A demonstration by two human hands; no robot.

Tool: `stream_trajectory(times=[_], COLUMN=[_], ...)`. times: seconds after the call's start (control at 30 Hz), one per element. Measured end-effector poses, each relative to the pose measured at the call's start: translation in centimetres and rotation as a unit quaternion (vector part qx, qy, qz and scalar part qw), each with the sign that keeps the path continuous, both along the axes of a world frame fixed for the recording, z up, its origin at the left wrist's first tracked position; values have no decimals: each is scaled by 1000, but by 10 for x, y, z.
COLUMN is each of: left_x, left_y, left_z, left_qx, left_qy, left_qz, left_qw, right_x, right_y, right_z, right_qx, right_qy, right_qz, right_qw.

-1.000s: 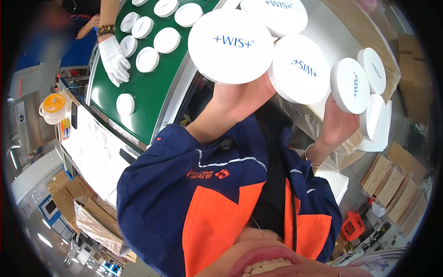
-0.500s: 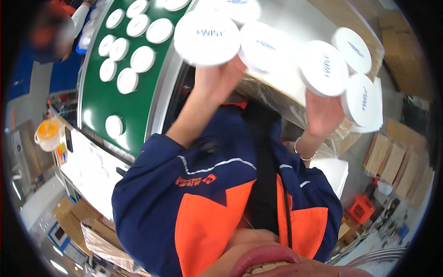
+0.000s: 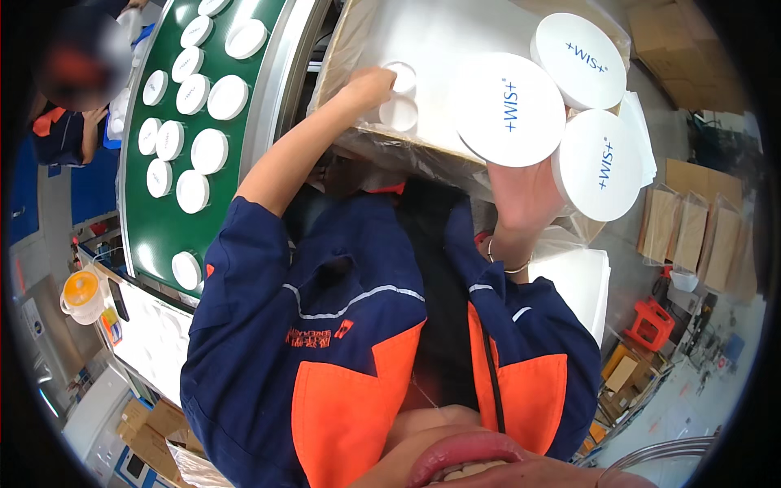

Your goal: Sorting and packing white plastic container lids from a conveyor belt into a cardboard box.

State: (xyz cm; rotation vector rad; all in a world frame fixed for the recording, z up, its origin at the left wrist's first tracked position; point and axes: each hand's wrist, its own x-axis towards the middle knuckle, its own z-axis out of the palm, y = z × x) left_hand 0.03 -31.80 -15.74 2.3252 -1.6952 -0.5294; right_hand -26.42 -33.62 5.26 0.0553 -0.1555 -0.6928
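Note:
My right hand (image 3: 525,195) is wrapped round a round white lid (image 3: 511,114) with blue print, which may be the top of a stack; most of the fingers are hidden beneath it. Beside it, at the box's right side, are two similar printed lids (image 3: 579,61), the nearer one close to my right wrist. My left hand (image 3: 373,88) reaches into the plastic-lined box (image 3: 358,37), fingers curled at a small white lid (image 3: 401,77) lying against the left wall. Another small lid (image 3: 399,112) sits just nearer than it. White sheeting (image 3: 455,28) covers the box's inside.
On my left runs a green conveyor belt (image 3: 167,224) carrying several white lids (image 3: 193,191), with a metal rail (image 3: 268,89) between it and the box. A co-worker (image 3: 69,134) is beyond the belt. White sheets (image 3: 569,276) are stacked near my right arm; cartons (image 3: 687,236) stand farther right.
My left hand has let go of the large printed lid it held up and moved down to the box's left side. My right hand has shifted left and nearer, still holding its lid.

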Motion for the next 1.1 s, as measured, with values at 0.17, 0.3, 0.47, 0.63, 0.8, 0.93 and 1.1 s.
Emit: stream_trajectory(times=[0.17, 0.3, 0.47, 0.63, 0.8, 0.93, 1.1], left_x=[-11, -4, -11, -43, -38, -37, -21], left_y=[-39, -32, 30, 148, 305, 421, 478], left_z=[2, -28, 31, 191, 208, 143, 128], left_qx=[169, 281, 157, -271, -219, 34, 28], left_qy=[-13, 69, 98, 308, -60, -292, -209], left_qz=[-128, -64, 1, 82, 470, 643, 645], left_qw=[977, 955, 983, 909, 853, 707, 735], right_x=[-13, -9, -13, 32, 16, 24, 37], right_y=[0, -6, -83, -158, -154, -134, -124], right_z=[9, -12, -101, -114, -162, -174, -178], right_qx=[-9, -38, -361, -758, -884, -899, -890], right_qy=[-23, -67, 338, 526, 453, 420, 430], right_qz=[-65, -20, -123, -19, 27, 76, 66], right_qw=[998, 997, 861, 385, 110, 99, 138])
